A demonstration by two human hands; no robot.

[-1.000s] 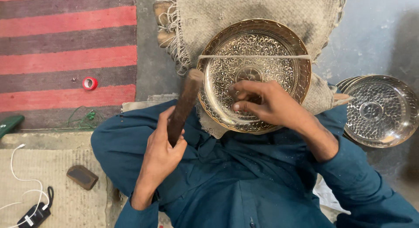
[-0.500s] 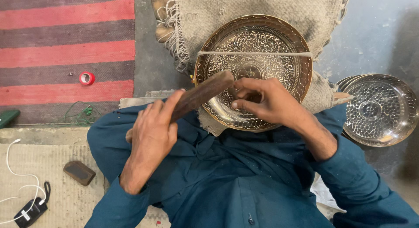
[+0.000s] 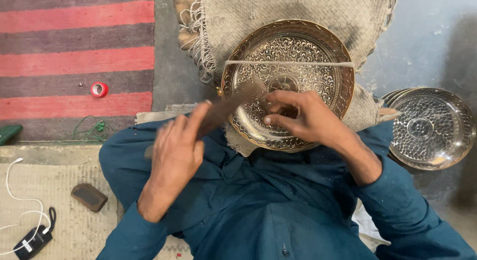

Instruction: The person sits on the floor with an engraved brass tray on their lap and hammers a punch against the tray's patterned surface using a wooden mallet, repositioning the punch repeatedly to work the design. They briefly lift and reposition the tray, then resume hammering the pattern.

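We count one engraved brass plate (image 3: pixel 298 56) on the burlap's (image 3: pixel 278 11) near edge. Our left hand (image 3: pixel 174 155) grips one blurred wooden mallet (image 3: pixel 226 108); our right hand (image 3: pixel 303 116) pinches something hidden against the plate.

Garment: a dark teal-blue long shirt of plain woven cloth, covering chest, lap and both arms.
Front: a stitched placket runs down the middle, with one small dark button low on it.
Sleeves: long and loose, pushed back above the wrists so both forearms are bare; the cloth creases at the elbows.
Left hand (image 3: pixel 175 153): bare, no ring or watch visible.
Right hand (image 3: pixel 304 117): bare, short pale nails.
Cloth surface: pale specks of dust on the chest.
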